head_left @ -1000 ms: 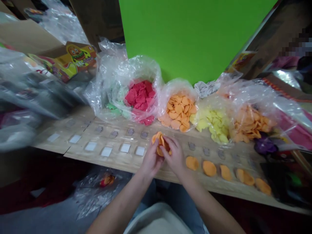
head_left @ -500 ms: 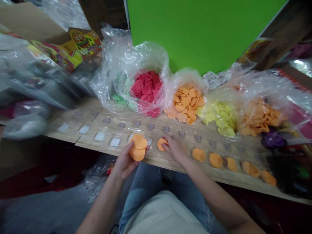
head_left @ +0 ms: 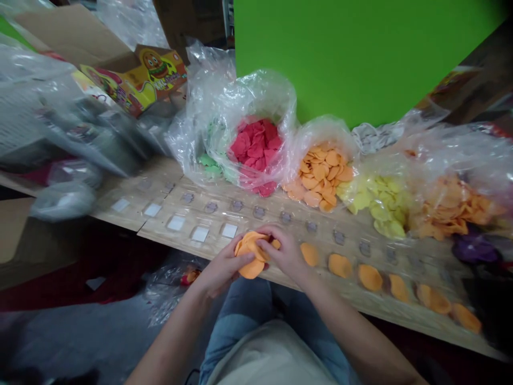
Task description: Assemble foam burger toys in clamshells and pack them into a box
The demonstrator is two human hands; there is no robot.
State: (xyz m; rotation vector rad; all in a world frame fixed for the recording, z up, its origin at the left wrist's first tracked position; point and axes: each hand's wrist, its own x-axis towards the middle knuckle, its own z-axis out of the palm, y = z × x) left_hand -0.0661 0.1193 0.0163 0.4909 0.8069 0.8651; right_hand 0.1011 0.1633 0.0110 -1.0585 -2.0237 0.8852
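Over the wooden board [head_left: 352, 293], your left hand [head_left: 224, 266] cups a stack of orange discs [head_left: 251, 269], fingers curled close; your right hand [head_left: 286, 254] pinches its top; uneven pressure could spill discs onto the row of orange discs [head_left: 340, 266].

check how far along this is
Looks done: orange discs in a row along the wooden board, right of the hands. In hand: a stack of orange discs between left hand and right hand. Left: white squares uncovered at board's left; plastic bags hold more discs.
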